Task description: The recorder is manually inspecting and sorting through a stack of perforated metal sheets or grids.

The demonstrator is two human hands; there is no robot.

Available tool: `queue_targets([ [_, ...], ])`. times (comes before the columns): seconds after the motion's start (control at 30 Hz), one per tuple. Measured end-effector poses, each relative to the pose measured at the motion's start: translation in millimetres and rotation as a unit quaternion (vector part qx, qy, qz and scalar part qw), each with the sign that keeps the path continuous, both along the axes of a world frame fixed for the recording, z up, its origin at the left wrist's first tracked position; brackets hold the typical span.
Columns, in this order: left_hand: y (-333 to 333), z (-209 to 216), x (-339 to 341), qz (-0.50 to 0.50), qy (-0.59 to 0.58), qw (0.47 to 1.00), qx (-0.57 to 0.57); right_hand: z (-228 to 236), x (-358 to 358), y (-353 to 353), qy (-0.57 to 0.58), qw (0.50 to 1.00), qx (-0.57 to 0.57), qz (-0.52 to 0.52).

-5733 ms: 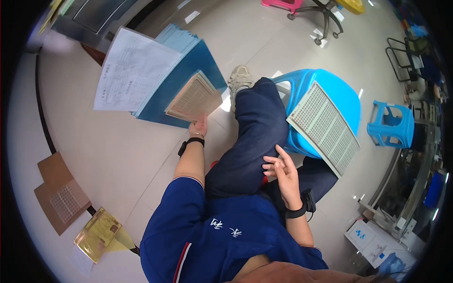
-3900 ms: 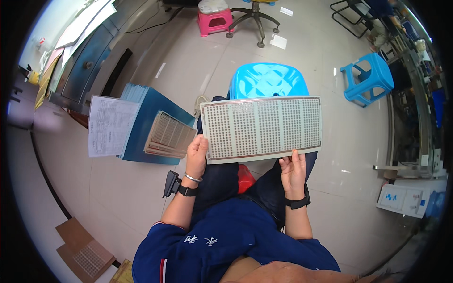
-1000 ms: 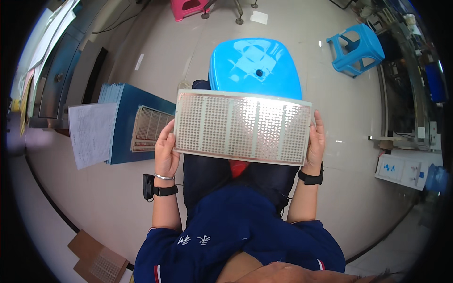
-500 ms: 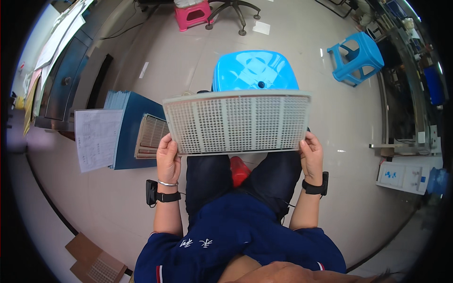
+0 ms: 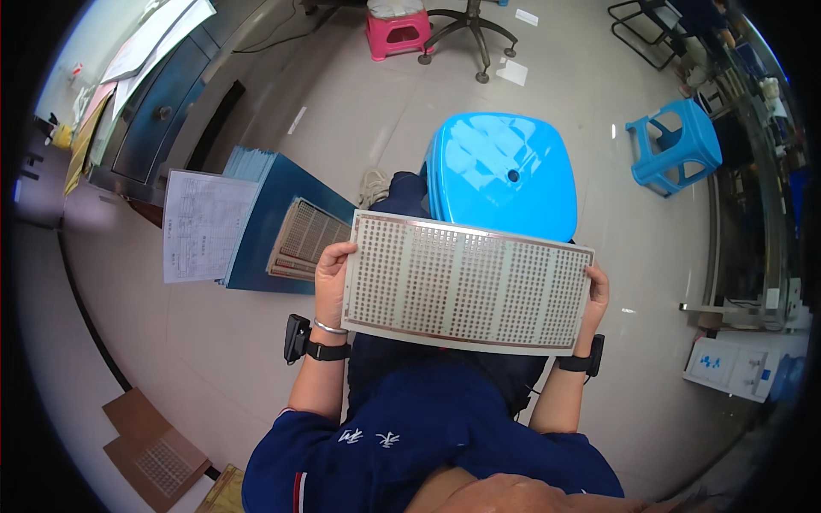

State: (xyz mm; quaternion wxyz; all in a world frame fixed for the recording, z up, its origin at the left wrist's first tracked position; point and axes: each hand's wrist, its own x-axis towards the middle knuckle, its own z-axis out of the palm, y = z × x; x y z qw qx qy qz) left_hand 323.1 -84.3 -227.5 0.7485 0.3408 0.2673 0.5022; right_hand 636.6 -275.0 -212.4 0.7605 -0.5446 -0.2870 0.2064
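Above my lap I hold a pale, flat circuit board panel (image 5: 469, 286), covered in rows of small square pads split by plain strips. My left hand (image 5: 333, 269) is closed on its left edge, thumb near the upper corner. At the right edge, my right hand (image 5: 598, 291) grips it, with some fingers hidden behind. The panel slants down slightly to the right. Beside my left hand, a stack of similar panels (image 5: 310, 229) leans against a dark blue board (image 5: 256, 248).
A blue plastic stool (image 5: 505, 162) stands just beyond the panel. Left of the blue board hangs a printed sheet (image 5: 205, 227). Another blue stool (image 5: 680, 147) is at far right, a pink stool (image 5: 398, 32) at the back. Brown cardboard (image 5: 154, 449) lies lower left.
The panel has tipped from steeply raised to flatter, now showing a face with coppery pads. It has come lower and nearer to me. The whole view has shifted and turned slightly.
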Motion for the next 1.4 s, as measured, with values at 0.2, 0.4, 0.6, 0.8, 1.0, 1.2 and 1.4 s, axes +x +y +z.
queue_targets([
  [0.2, 9, 0, 0, -0.003, -0.063, 0.997, -0.051, 21, -2, 1, 0.113, 0.988, -0.017, 0.101],
  [0.4, 8, -12, -15, 0.028, -0.203, 0.96, -0.189, 52, -40, 40, 0.216, 0.941, -0.092, 0.242],
  [0.6, -34, -27, -28, 0.039, -0.284, 0.92, -0.268, 37, -103, 84, 0.177, 0.933, -0.184, 0.254],
  [0.8, -38, -122, -57, 0.074, -0.185, 0.927, -0.318, 33, -157, 109, 0.151, 0.873, -0.253, 0.389],
  [1.0, -32, -311, -106, -0.06, -0.363, 0.824, -0.431, 58, -141, 118, 0.093, 0.885, -0.286, 0.354],
  [1.2, -7, -353, -87, 0.288, -0.268, 0.734, -0.554, 58, -120, 111, 0.073, 0.902, -0.338, 0.258],
  [1.4, 38, -303, -83, 0.353, -0.407, 0.714, -0.448, 60, -108, 118, 0.038, 0.902, -0.368, 0.224],
])
